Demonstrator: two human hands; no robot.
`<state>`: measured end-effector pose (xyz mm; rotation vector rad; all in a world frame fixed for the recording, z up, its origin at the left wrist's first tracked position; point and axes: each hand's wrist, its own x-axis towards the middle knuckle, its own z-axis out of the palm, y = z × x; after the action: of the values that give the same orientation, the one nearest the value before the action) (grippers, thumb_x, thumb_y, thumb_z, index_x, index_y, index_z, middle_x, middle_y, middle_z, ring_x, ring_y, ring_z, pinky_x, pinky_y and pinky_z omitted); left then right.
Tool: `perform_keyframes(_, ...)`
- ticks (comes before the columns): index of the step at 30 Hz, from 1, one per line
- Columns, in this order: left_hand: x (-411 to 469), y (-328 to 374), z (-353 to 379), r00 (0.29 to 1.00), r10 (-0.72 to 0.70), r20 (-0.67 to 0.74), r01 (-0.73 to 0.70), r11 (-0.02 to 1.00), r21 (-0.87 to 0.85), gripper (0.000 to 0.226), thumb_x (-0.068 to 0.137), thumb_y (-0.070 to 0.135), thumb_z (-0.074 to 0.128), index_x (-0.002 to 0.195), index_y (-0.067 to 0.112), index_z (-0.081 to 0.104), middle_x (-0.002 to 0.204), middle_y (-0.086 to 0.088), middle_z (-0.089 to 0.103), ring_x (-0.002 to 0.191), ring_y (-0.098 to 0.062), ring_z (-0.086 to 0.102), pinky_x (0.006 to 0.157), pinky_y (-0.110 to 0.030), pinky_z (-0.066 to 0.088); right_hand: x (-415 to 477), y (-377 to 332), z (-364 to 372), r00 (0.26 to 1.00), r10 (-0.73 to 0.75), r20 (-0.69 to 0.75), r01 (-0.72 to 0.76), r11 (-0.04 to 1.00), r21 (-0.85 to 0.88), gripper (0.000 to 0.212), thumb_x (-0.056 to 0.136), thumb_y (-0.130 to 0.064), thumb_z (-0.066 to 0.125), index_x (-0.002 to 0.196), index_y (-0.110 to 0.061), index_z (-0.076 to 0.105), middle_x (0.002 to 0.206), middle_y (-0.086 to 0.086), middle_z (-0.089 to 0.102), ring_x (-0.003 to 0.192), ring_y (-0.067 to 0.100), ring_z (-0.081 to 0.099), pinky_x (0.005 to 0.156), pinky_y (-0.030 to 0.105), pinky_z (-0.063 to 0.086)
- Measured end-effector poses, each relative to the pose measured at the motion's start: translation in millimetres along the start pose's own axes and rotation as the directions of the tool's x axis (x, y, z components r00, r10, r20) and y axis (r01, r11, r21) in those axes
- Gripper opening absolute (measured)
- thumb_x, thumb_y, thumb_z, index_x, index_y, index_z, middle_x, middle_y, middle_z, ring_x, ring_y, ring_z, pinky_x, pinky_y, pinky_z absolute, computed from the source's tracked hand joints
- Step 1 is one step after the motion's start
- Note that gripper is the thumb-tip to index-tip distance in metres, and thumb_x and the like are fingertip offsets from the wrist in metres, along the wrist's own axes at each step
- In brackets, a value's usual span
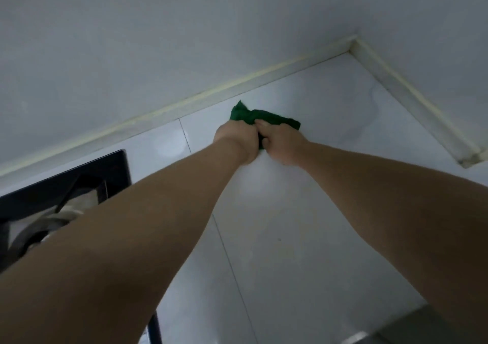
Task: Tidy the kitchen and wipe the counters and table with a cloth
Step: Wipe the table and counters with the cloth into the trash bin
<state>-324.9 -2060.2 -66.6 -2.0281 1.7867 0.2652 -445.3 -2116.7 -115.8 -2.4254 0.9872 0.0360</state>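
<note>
Black hob (92,169), grey wall (184,40) behind.

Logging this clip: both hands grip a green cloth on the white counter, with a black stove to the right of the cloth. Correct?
No: the head view shows the black stove to the left of the green cloth. Otherwise right: the left hand and right hand both grip it on the white counter.

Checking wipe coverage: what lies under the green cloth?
The green cloth sits bunched on the white counter. The left hand and right hand grip its near side, hiding it. The patch of counter beneath cannot be seen.
</note>
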Motion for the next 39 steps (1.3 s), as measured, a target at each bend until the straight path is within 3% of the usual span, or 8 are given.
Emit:
perform_keyframes(6,-103,12,49,1.0,-0.004,0.017,0.005,1.0,-0.016,0.009,0.092,0.014,0.046,0.085,0.016,0.05,0.068,0.002,0.045,0.06,-0.016,0.044,0.06,-0.031,0.04,-79,-37,49,0.995,-0.062,0.077,0.061,0.998,0.012,0.053,0.102,-0.012,0.038,0.155,-0.017,0.032,0.162,0.0,0.026,0.14,0.023,0.041,0.116,0.027,0.026)
perform_keyframes(18,-287,58,116,0.988,0.114,0.101,-0.107,0.992,-0.07,0.016,0.093,0.014,0.046,0.1,0.013,0.061,0.098,-0.002,0.064,0.076,-0.02,0.05,0.065,-0.032,0.038,-278,-120,128,0.993,0.054,0.103,-0.064,0.994,0.092,0.056,0.102,-0.013,0.036,0.156,-0.022,0.026,0.165,-0.008,0.015,0.106,0.021,0.061,0.101,0.031,0.044)
perform_keyframes(21,-315,44,132,0.983,0.141,0.122,-0.135,0.989,-0.055,0.034,0.096,0.016,0.045,0.129,0.012,0.054,0.124,-0.005,0.061,0.102,-0.024,0.058,0.071,-0.033,0.043,-303,-154,154,0.993,0.09,0.07,-0.098,0.987,0.124,0.057,0.102,-0.017,0.036,0.158,-0.021,0.022,0.165,-0.007,0.01,0.11,0.023,0.059,0.103,0.033,0.043)
perform_keyframes(23,-323,35,142,0.967,0.194,0.164,-0.19,0.981,-0.041,0.059,0.098,0.014,0.042,0.154,0.014,0.026,0.157,-0.003,0.034,0.139,-0.026,0.039,0.095,-0.039,0.046,-312,-173,163,0.987,0.159,0.036,-0.162,0.978,0.131,0.058,0.103,-0.023,0.035,0.159,-0.019,0.018,0.165,-0.006,0.007,0.12,0.026,0.055,0.108,0.033,0.039)
perform_keyframes(26,-316,25,144,0.938,0.277,0.207,-0.281,0.96,-0.011,0.071,0.099,0.009,0.04,0.159,0.018,0.002,0.166,0.002,0.0,0.152,-0.021,0.007,0.115,-0.045,0.034,-314,-188,167,0.956,0.293,0.003,-0.289,0.94,0.182,0.062,0.103,-0.027,0.037,0.159,-0.017,0.013,0.166,-0.004,0.003,0.122,0.024,0.054,0.105,0.03,0.04)
perform_keyframes(32,-244,14,117,0.865,0.454,0.213,-0.483,0.868,0.114,0.065,0.103,0.01,0.038,0.159,0.022,0.006,0.166,0.005,-0.001,0.153,-0.02,0.001,0.122,-0.037,0.02,-275,-188,161,0.907,0.421,-0.007,-0.404,0.875,0.265,0.071,0.104,-0.025,0.036,0.158,-0.008,-0.007,0.165,0.009,-0.015,0.104,0.02,0.058,0.091,0.028,0.048)
perform_keyframes(37,-155,4,86,0.857,0.485,0.175,-0.514,0.832,0.209,0.065,0.104,0.019,0.042,0.159,0.022,0.007,0.166,0.004,0.001,0.153,-0.021,0.002,0.123,-0.036,0.013,-191,-174,130,0.817,0.575,-0.04,-0.546,0.795,0.265,0.081,0.103,-0.026,0.042,0.154,-0.001,-0.015,0.163,0.018,-0.017,0.122,0.026,0.051,0.103,0.031,0.041)
perform_keyframes(39,-121,2,72,0.86,0.483,0.165,-0.51,0.829,0.231,0.066,0.104,0.026,0.043,0.159,0.022,0.005,0.166,0.003,0.0,0.153,-0.023,0.001,0.124,-0.037,0.012,-153,-164,114,0.782,0.622,-0.031,-0.601,0.767,0.225,0.092,0.099,-0.027,0.052,0.152,0.003,-0.017,0.162,0.023,-0.018,0.14,0.028,0.036,0.111,0.032,0.033)
